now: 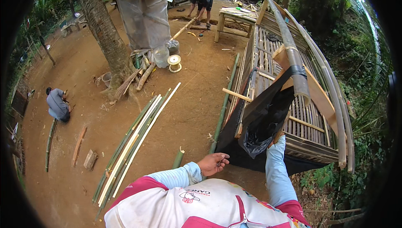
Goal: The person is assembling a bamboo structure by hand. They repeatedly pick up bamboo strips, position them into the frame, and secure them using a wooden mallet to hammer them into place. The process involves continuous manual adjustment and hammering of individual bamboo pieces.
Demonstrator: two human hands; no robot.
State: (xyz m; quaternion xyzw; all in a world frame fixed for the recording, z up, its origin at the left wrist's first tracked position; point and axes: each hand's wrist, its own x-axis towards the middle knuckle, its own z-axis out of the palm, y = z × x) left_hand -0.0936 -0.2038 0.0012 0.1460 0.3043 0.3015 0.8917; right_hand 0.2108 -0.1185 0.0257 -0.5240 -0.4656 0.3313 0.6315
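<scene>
My left hand (213, 164) is held low in front of my body, its fingers curled together. A small dark thing seems to be between them, too small to name. My right hand (275, 141) reaches up at the near end of a slatted bamboo structure (310, 121), beside the black plastic sheet (268, 123). Its fingers are mostly hidden, so their grip does not show. The sheet hangs in folds from a thick bamboo pole (295, 66), where it is wrapped around the pole, and spreads down along the structure's near side.
Split bamboo strips (138, 140) lie on the dirt to the left. A long green bamboo pole (226, 106) runs beside the structure. A tree trunk (100, 31), a spool (174, 63) and a bamboo table (238, 14) stand farther off. Two people (58, 104) work bent low.
</scene>
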